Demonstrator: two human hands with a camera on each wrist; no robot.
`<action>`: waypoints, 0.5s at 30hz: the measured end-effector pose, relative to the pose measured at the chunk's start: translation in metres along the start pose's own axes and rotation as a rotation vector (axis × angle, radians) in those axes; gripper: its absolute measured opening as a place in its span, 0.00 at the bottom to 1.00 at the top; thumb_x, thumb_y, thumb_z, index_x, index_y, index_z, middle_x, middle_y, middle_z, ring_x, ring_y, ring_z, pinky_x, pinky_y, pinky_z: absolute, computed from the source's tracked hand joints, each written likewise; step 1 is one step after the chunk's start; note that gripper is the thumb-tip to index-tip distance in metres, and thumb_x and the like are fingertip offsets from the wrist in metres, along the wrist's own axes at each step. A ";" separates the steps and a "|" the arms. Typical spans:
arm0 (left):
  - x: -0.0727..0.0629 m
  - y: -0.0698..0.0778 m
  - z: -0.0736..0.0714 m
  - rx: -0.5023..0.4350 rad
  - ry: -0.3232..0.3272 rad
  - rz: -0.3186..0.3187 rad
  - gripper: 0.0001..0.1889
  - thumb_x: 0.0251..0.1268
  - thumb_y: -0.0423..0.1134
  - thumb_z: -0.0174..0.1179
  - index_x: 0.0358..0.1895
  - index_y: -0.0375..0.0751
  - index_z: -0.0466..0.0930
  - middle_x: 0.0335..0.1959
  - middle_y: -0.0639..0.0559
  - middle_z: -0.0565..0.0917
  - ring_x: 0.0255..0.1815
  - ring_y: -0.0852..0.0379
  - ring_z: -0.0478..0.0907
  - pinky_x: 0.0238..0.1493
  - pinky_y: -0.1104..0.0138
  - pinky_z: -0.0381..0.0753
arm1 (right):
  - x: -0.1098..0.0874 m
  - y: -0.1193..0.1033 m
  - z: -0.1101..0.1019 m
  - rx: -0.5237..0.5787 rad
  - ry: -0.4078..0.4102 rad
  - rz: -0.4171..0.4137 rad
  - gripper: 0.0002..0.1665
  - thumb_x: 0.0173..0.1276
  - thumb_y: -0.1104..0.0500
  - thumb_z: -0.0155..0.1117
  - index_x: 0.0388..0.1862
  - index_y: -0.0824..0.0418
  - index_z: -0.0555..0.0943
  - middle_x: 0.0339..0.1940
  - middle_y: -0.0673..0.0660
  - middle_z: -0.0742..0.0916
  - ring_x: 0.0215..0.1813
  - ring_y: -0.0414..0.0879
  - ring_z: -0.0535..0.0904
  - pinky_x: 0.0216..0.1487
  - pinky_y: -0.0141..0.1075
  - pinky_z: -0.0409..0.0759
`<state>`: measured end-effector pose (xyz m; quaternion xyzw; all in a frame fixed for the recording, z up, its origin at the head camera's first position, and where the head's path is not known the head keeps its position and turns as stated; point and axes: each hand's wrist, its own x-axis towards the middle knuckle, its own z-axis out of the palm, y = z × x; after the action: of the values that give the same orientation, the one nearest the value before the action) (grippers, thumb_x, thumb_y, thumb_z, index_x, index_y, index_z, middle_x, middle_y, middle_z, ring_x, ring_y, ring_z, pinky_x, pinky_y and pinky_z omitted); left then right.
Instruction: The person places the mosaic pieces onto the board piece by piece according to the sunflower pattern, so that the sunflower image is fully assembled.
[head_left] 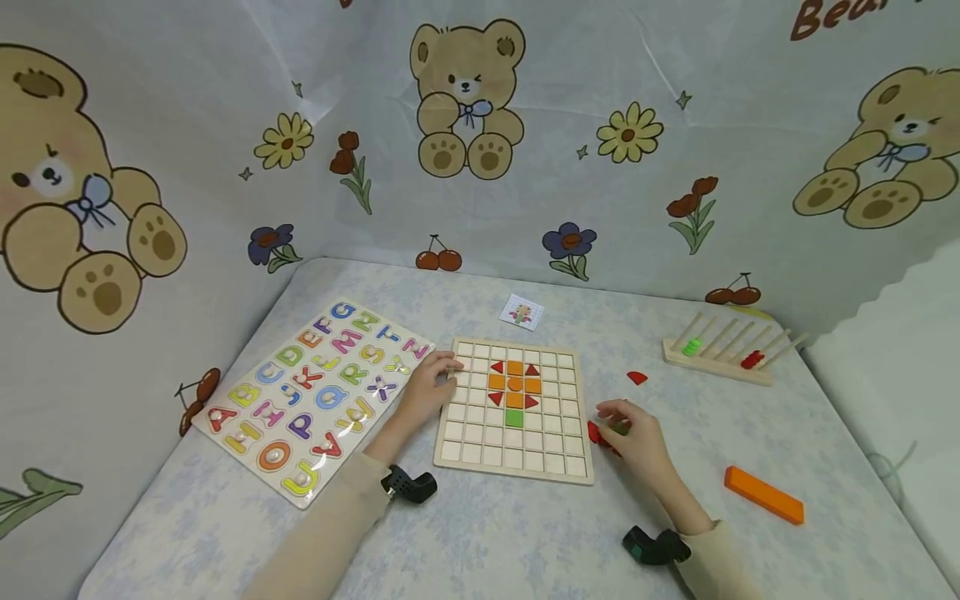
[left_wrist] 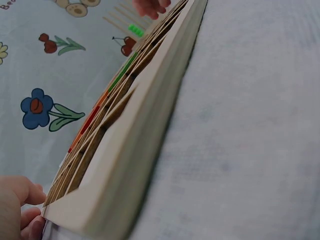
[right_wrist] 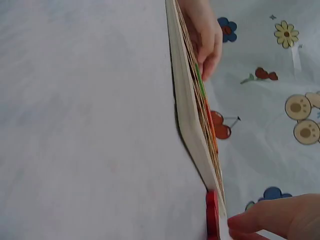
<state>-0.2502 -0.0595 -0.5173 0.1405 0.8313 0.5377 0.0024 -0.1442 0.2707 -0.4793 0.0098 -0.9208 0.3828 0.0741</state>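
Tight quarters

The grid board (head_left: 533, 421) lies mid-frame, the left hand (head_left: 429, 387) resting loosely on its left edge. Right of centre, the right hand (head_left: 637, 437) is at a red piece (head_left: 594, 432); I cannot tell its grip. Bumping the board might jar its orange tiles (head_left: 496, 381) askew.

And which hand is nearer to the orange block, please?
Right. The right hand is beside the grid board's right edge, to the left of the orange block. The left hand is farther away, at the board's left edge.

Passage between right grip (head_left: 636, 437) and orange block (head_left: 765, 496)
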 end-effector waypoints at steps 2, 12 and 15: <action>0.000 0.000 0.000 -0.001 0.000 0.002 0.11 0.69 0.32 0.57 0.50 0.40 0.84 0.67 0.46 0.74 0.65 0.46 0.74 0.66 0.54 0.76 | -0.007 0.009 -0.011 -0.058 0.001 0.035 0.18 0.60 0.73 0.66 0.50 0.69 0.82 0.43 0.63 0.87 0.44 0.53 0.81 0.38 0.29 0.80; -0.002 0.002 0.000 0.001 -0.001 -0.005 0.12 0.68 0.32 0.57 0.51 0.40 0.84 0.67 0.47 0.74 0.61 0.48 0.75 0.64 0.53 0.77 | -0.032 0.036 -0.029 -0.114 0.024 0.030 0.23 0.56 0.72 0.70 0.53 0.65 0.82 0.50 0.62 0.85 0.48 0.52 0.79 0.44 0.25 0.78; -0.001 0.002 0.000 0.003 0.001 -0.003 0.12 0.68 0.31 0.57 0.51 0.40 0.84 0.67 0.46 0.74 0.62 0.47 0.75 0.65 0.54 0.76 | -0.032 0.040 -0.026 -0.109 0.069 -0.031 0.23 0.55 0.71 0.73 0.52 0.65 0.83 0.48 0.61 0.86 0.45 0.44 0.79 0.44 0.22 0.77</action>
<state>-0.2485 -0.0592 -0.5154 0.1391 0.8324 0.5365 0.0027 -0.1125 0.3156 -0.4940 0.0067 -0.9370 0.3309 0.1119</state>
